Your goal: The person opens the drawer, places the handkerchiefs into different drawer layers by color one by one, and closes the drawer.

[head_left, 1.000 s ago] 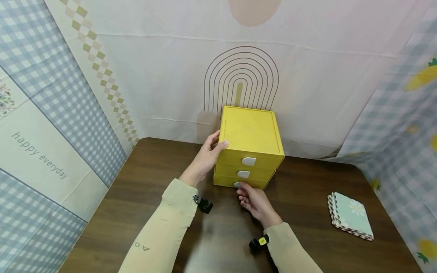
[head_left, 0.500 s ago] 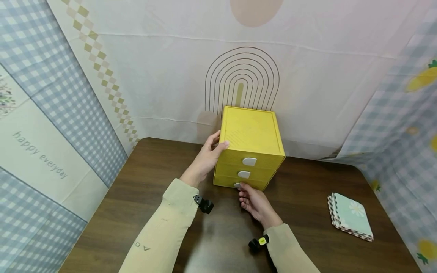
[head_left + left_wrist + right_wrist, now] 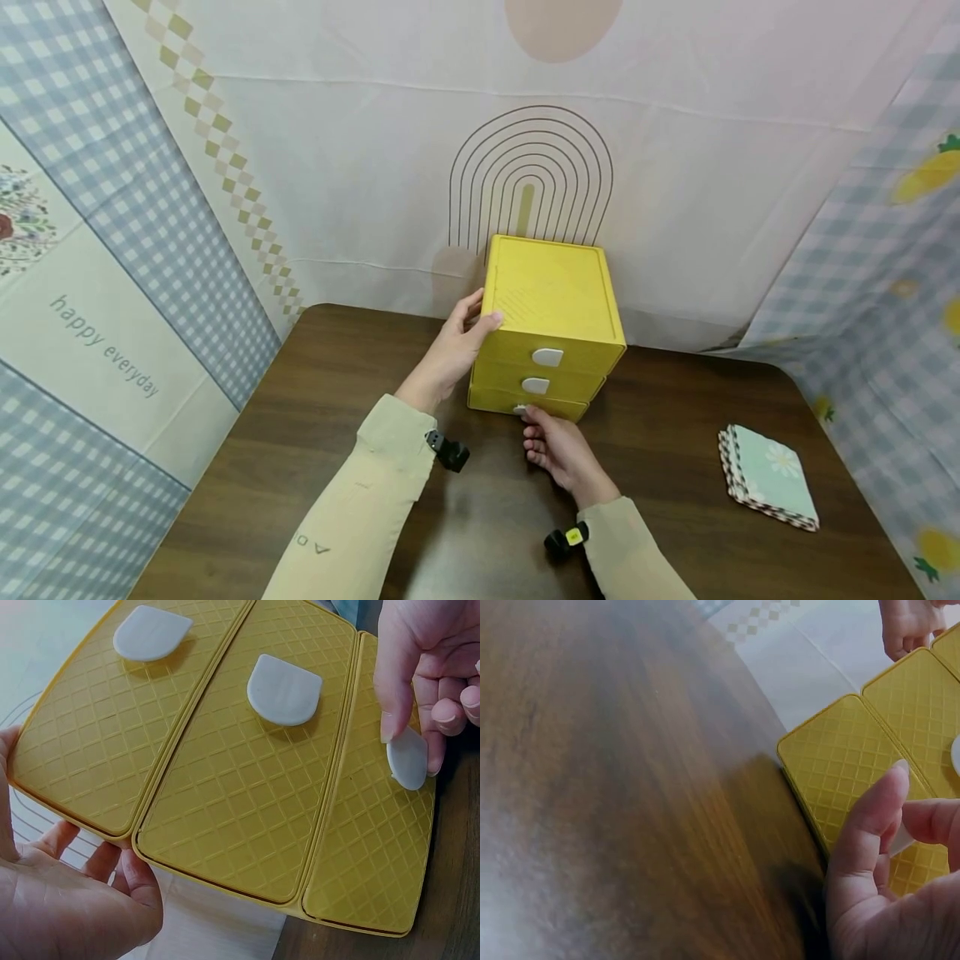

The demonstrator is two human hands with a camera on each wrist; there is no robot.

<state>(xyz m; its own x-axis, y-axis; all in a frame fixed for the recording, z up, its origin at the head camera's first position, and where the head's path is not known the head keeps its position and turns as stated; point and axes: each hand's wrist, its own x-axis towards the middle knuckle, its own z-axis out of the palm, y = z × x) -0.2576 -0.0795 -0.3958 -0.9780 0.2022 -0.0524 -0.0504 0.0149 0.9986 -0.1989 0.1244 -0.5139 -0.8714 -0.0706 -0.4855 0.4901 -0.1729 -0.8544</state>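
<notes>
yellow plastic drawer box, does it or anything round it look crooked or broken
Nothing stands out. The yellow plastic three-drawer box stands upright on the dark brown wooden table, its drawer fronts show no visible crack, and the folded pale green cloth lies flat.

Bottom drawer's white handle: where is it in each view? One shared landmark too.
Head: bottom white handle below and slightly right of centre, pinched by the right hand.
Left wrist: right side, near mid-height.
Right wrist: lower right, mostly hidden by the right hand; only a sliver shows.
Shared landmark: the yellow drawer unit.
</notes>
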